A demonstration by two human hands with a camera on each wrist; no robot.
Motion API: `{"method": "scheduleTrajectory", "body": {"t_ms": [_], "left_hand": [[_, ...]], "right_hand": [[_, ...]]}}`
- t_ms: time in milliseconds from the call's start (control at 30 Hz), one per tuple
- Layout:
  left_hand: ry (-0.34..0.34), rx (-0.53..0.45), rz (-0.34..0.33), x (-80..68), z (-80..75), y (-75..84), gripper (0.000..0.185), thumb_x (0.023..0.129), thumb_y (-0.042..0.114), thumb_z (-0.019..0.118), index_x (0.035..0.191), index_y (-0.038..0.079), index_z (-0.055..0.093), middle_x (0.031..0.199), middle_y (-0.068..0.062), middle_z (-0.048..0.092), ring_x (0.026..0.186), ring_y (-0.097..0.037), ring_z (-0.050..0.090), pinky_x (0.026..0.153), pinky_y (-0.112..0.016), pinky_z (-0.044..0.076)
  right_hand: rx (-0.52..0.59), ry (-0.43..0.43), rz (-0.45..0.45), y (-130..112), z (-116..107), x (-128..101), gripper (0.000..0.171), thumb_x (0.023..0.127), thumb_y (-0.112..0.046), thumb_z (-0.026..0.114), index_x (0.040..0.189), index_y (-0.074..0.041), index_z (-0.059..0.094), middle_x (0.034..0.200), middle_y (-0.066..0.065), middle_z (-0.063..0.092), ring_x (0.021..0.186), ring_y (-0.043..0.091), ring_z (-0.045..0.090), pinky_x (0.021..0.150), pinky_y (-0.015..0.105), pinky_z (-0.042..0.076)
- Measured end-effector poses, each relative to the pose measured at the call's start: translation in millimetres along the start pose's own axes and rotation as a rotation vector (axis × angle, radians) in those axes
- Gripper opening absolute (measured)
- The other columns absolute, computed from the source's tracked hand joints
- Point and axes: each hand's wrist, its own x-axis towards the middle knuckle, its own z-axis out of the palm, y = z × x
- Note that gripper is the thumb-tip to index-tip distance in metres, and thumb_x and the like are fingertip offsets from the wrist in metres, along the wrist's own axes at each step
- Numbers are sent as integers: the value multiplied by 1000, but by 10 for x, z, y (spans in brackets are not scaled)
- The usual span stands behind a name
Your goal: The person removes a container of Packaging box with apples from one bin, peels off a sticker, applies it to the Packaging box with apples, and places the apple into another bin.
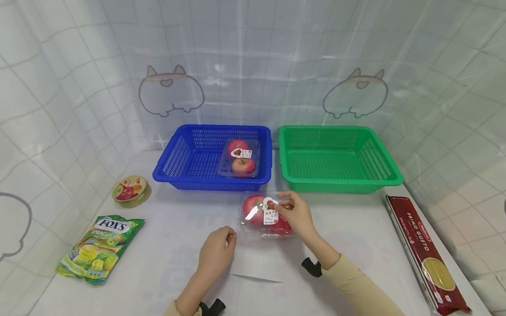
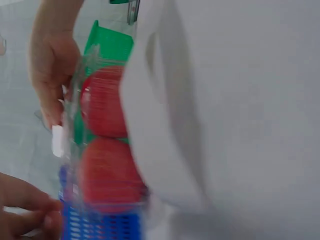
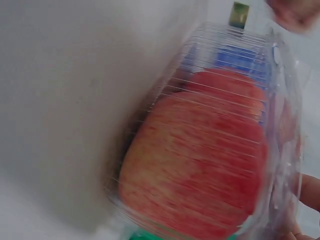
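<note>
A clear plastic pack of red apples (image 1: 253, 210) lies on the white table just in front of the two baskets. My right hand (image 1: 282, 203) rests over its right side, its fingers pinching at the pack's top by the white label (image 1: 270, 215). My left hand (image 1: 229, 237) sits on the table at the pack's near left corner with loosely curled fingers that hold nothing. The left wrist view shows the pack (image 2: 105, 150) close up, with the right hand (image 2: 50, 65) on it. In the right wrist view the pack (image 3: 200, 160) fills the frame, blurred.
A blue basket (image 1: 186, 149) at the back holds another apple pack (image 1: 241, 160). A green basket (image 1: 340, 129) stands to its right. A round candy tin (image 1: 130, 190) and a green Fox's bag (image 1: 100, 248) lie on the left. A long red pasta pack (image 1: 424, 252) lies on the right.
</note>
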Motion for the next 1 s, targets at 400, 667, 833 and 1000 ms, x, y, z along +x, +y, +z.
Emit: {"method": "scheduleTrajectory", "body": {"t_ms": [400, 667, 833, 1000], "left_hand": [[155, 59, 381, 494, 186, 325, 22, 82, 26, 68, 102, 18, 70, 119, -15, 53, 120, -40, 37, 90, -57, 30], [35, 162, 318, 628, 281, 315, 30, 80, 29, 66, 109, 22, 69, 132, -14, 46, 129, -42, 24, 95, -60, 25], [28, 176, 311, 631, 318, 287, 33, 81, 33, 63, 113, 24, 66, 133, -14, 45, 129, -42, 25, 95, -60, 26], [21, 159, 304, 625, 332, 267, 38, 79, 33, 62, 116, 24, 64, 135, -15, 44, 129, -42, 24, 95, -61, 25]], "right_hand": [[-253, 77, -146, 46, 55, -5, 27, 76, -7, 73, 101, -8, 63, 76, 5, 69, 68, 16, 56, 61, 29, 40], [-557, 64, -306, 69, 125, -56, 23, 71, -14, 75, 92, -13, 65, 81, 1, 66, 78, 24, 52, 67, 39, 40], [-750, 96, -439, 112, 138, -141, 15, 75, -23, 72, 88, -15, 69, 95, 9, 61, 88, 30, 50, 73, 44, 38], [-781, 96, -392, 194, 74, -221, 25, 79, -29, 69, 102, -18, 69, 121, 17, 53, 107, 38, 44, 81, 51, 34]]}}
